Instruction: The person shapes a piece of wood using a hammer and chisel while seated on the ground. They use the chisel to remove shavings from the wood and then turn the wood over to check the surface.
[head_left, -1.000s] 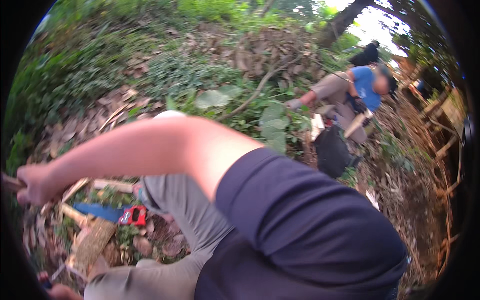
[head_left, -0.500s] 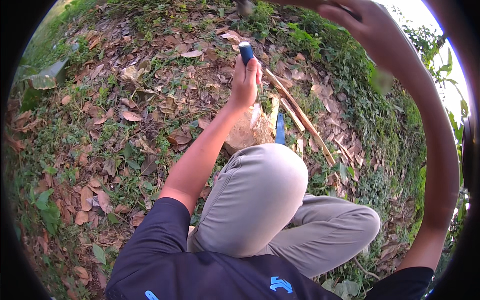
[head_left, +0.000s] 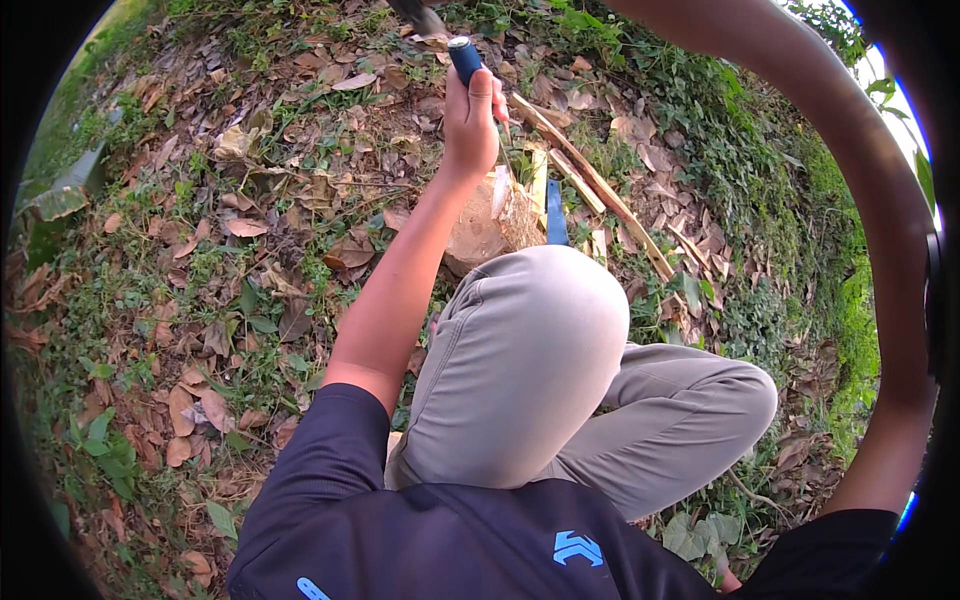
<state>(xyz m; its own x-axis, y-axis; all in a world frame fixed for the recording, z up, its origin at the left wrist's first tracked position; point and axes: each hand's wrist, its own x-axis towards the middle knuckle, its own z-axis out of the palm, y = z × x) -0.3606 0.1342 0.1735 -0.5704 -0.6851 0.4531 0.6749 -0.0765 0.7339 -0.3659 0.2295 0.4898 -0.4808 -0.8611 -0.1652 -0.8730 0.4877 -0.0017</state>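
Note:
My left hand (head_left: pixel 472 125) is closed round the dark blue handle of a chisel (head_left: pixel 464 60), held upright with its pale capped end up. The thin blade runs down to the rough, split edge of a wood block (head_left: pixel 478 235); its exact contact point is hard to see. A pale sliver (head_left: pixel 500 190) stands at that edge. Just beyond the chisel's cap, a dark hammer head (head_left: pixel 418 15) shows at the top edge, blurred. My right forearm (head_left: pixel 800 90) arches up the right side and leaves the picture at the top, so the right hand is out of sight.
Right of the block lie a flat blue strip (head_left: pixel 556 212), a short pale stick (head_left: pixel 577 182) and a long wooden strip (head_left: pixel 600 190). My bent knee (head_left: pixel 540 320) is close in front of the block. Dry leaves (head_left: pixel 245 227) and low green plants cover the ground.
My right hand has passed out at the top, and the hammer head has come further into view, leftward near the chisel. My left hand keeps hold of the chisel; the whole scene has shifted slightly upward.

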